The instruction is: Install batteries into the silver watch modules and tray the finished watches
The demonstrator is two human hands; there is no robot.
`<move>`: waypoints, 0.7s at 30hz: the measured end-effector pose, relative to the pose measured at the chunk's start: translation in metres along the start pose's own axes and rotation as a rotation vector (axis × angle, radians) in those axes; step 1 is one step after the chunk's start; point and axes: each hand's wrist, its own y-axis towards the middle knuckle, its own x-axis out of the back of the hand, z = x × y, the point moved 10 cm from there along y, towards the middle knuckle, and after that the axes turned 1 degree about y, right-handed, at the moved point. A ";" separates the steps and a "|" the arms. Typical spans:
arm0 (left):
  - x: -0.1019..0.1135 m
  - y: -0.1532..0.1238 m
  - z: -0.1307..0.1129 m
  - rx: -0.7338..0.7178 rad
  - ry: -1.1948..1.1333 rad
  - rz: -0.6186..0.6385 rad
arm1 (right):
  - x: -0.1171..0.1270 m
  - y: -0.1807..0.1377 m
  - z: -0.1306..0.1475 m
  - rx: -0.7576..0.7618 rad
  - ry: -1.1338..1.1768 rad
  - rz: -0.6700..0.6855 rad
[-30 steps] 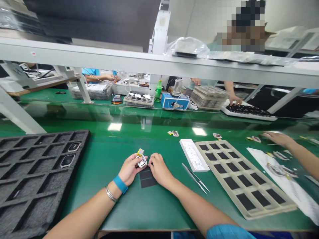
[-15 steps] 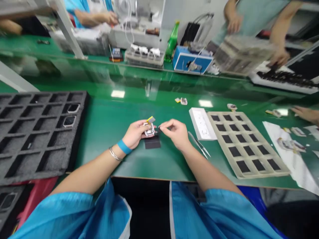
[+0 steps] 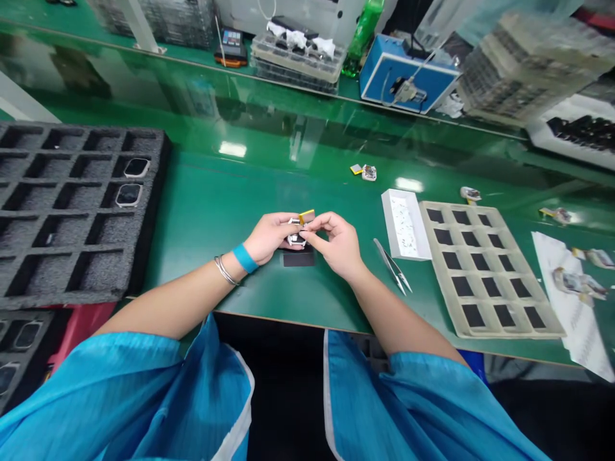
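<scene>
My left hand (image 3: 270, 238) is closed on a small white smartwatch case (image 3: 296, 239) with its inside parts showing. A battery with yellow tape (image 3: 306, 216) sticks up from the far side of the case. My right hand (image 3: 336, 242) meets the case from the right, thumb and forefinger pinched at its edge. Whatever sits between those fingertips is too small to make out. Just below the case, a dark rectangular piece (image 3: 298, 258) lies on the green table. Metal tweezers (image 3: 393, 267) rest to the right of my right hand.
At left stands a black foam tray (image 3: 108, 253) with two watch cases in its pockets. On the right are a white box (image 3: 425, 238) of tiny pieces and a cream compartment tray (image 3: 552, 328) with black pads. A blue box (image 3: 375, 80) and green bottle (image 3: 359, 40) stand behind.
My right hand has moved left, from just beside the watch case to touching it. My view has tilted down, so the table's things appear higher and the people behind are mostly out of sight.
</scene>
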 end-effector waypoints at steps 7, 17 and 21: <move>0.001 -0.001 0.000 0.020 -0.007 -0.014 | 0.003 -0.001 0.002 0.009 0.019 -0.013; -0.001 -0.001 0.002 0.042 0.008 -0.018 | 0.000 -0.009 0.023 0.167 -0.285 -0.025; -0.001 -0.002 0.001 0.042 -0.009 -0.018 | 0.001 -0.012 0.025 0.197 -0.320 -0.071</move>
